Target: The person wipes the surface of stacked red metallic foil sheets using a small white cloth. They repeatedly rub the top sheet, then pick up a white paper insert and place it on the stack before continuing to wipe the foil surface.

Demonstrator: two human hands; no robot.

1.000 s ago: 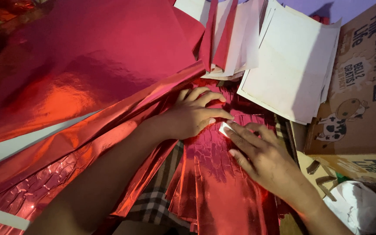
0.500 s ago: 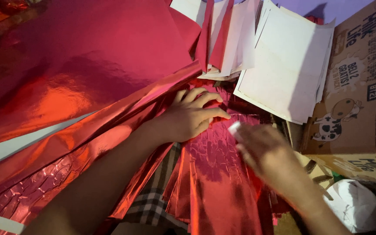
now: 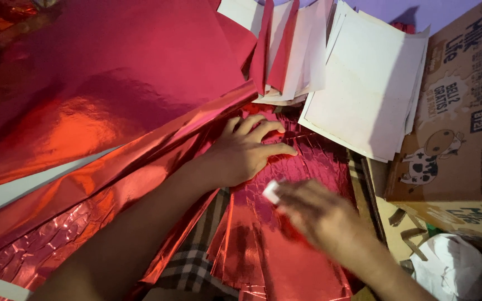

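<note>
My left hand [image 3: 245,150] lies flat, fingers spread, on a stack of shiny red foil sheets [image 3: 285,256], pressing it down. My right hand [image 3: 322,217] is blurred with motion just below and right of it, over the same stack. It holds a small white object [image 3: 271,192] at its fingertips; what the object is cannot be told. A large sheet of red foil [image 3: 101,83] covers the left and top of the view and drapes over my left forearm.
A pile of white card sheets [image 3: 369,95] lies at the upper right, with red-and-white sheets [image 3: 285,50] fanned beside it. A brown cardboard box [image 3: 458,128] stands at the right edge. Crumpled white plastic [image 3: 453,267] sits at the lower right. Checked fabric [image 3: 188,273] shows underneath.
My right hand has slid left and downward across the red foil stack with the white object, now blurred. My left hand stays pressed in place.
</note>
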